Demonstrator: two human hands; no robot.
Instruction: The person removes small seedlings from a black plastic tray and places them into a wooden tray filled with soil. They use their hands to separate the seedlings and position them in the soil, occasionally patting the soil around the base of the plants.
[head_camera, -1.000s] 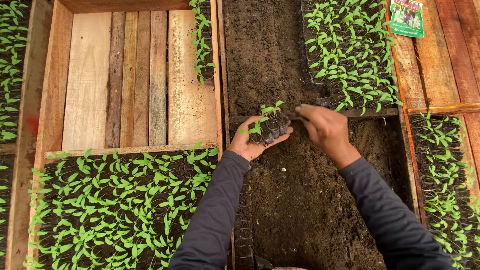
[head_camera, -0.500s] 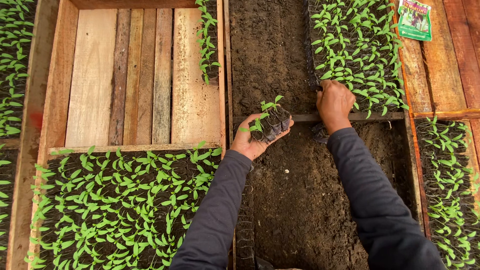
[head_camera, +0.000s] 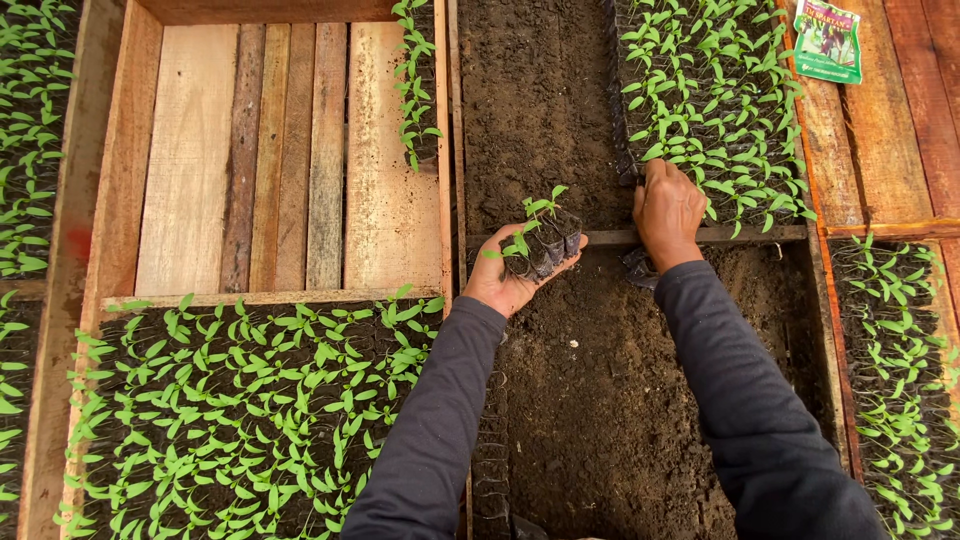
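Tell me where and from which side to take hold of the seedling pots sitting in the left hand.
Grip the seedling pots low, on their dark soil-filled bases, coming from the right, the open side toward the right hand. The left hand cups them from below and behind, and thin green shoots stand on top, so a grasp from above would likely crush the leaves.

Open dirt in the middle, plants crowding the sides

The bare soil (head_camera: 600, 400) and the wooden boards (head_camera: 250, 160) leave room for a hand to pass. The seedling tray (head_camera: 720, 100) blocks the top right, where the right hand (head_camera: 668, 212) sits at its edge. The left hand (head_camera: 510, 285), full of small seedling pots (head_camera: 540, 245), is over the wooden bar (head_camera: 600, 238).
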